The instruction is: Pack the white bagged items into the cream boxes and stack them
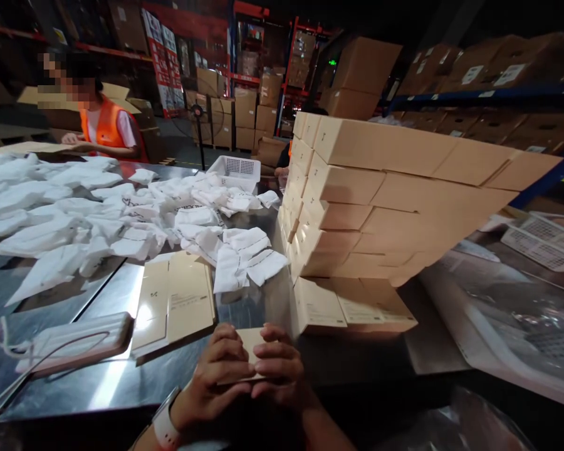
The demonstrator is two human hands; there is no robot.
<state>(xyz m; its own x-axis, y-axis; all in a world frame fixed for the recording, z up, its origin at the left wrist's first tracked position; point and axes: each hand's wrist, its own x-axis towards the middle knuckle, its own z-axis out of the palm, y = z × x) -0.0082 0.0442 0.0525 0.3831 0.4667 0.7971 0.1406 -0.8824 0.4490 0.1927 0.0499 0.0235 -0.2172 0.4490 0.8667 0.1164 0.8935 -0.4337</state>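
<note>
Small tan cardboard box (252,340), partly hidden, gripped between left hand (222,366) and right hand (281,364), fingers curled about its sides, by the shiny metal bench's (178,382) near edge. Judged step: shaping or closing it. Next move likely calls for even two-handed pressure.

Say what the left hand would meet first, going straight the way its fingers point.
The left hand would likely meet the right hand first, across the beige box they hold; depth there is unclear.
</note>
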